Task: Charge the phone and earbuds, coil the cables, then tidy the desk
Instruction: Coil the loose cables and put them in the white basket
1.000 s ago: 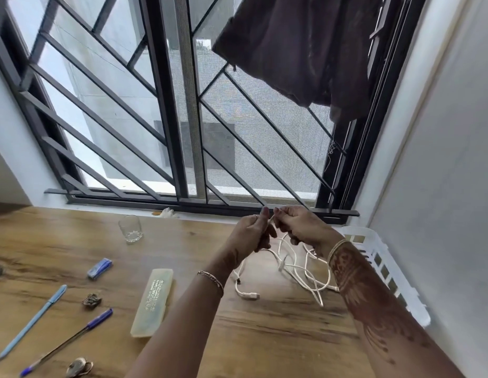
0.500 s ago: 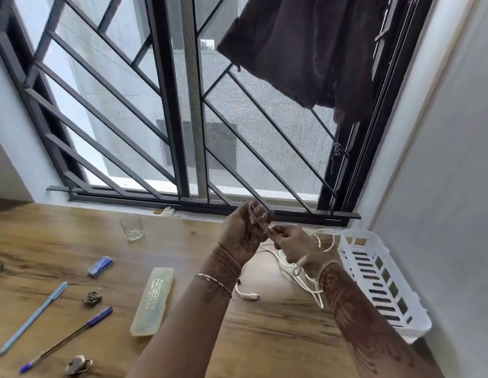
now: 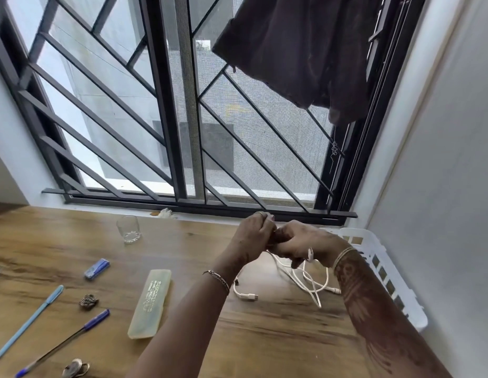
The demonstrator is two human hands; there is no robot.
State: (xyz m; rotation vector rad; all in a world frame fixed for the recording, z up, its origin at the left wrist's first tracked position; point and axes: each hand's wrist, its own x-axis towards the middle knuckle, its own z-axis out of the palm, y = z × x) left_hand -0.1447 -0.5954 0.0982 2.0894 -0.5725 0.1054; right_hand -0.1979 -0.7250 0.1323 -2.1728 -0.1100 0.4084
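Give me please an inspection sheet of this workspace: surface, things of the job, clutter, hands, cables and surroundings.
Surface: wooden desk, set below a window.
Job's things: white cable in work; phone and earbuds, nothing seen.
Clutter: glass, light blue pen, dark blue pen, translucent case, small blue item, all on the left half.
Hands: left hand and right hand pressed together above the desk, gripping the white cable.
Cables: loose loops lie on the desk; one connector end lies free.
Surroundings: white basket at the right edge; window grille; dark cloth hanging.
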